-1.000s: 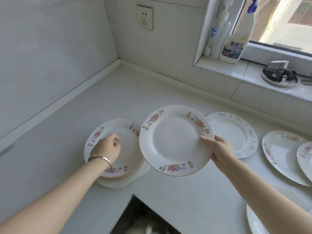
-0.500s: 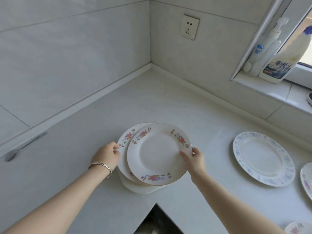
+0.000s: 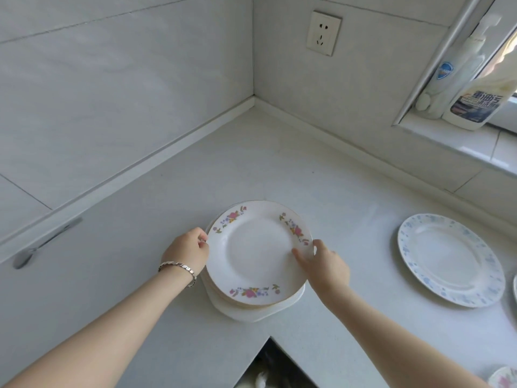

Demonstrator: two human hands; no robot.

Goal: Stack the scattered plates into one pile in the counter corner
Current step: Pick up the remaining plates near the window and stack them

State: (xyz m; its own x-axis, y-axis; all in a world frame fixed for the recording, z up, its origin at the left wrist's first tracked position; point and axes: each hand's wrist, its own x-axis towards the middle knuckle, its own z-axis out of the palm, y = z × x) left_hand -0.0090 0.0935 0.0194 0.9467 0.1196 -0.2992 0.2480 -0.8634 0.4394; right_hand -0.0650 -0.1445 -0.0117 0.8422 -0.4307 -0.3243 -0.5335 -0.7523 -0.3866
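Note:
A pile of plates (image 3: pixel 253 310) stands on the white counter (image 3: pixel 279 169), near its inner front edge. On top lies a white plate with pink flowers (image 3: pixel 260 253), roughly level with the pile. My right hand (image 3: pixel 321 261) grips that plate's right rim, thumb on top. My left hand (image 3: pixel 188 250), with a silver bracelet on the wrist, holds the pile's left edge with curled fingers. A white plate with blue flowers (image 3: pixel 447 259) lies alone on the counter to the right.
The counter corner (image 3: pixel 253 103) between two tiled walls lies beyond the pile. A wall socket (image 3: pixel 323 33) is above it. Two bottles (image 3: pixel 472 88) stand on the window sill at right. Another flowered plate's edge (image 3: pixel 505 378) shows at bottom right. A dark gap (image 3: pixel 268 368) opens below the counter edge.
My right hand has brought the pink-flowered plate leftward and down from the air onto the pile. My left hand has stayed at the pile's left edge.

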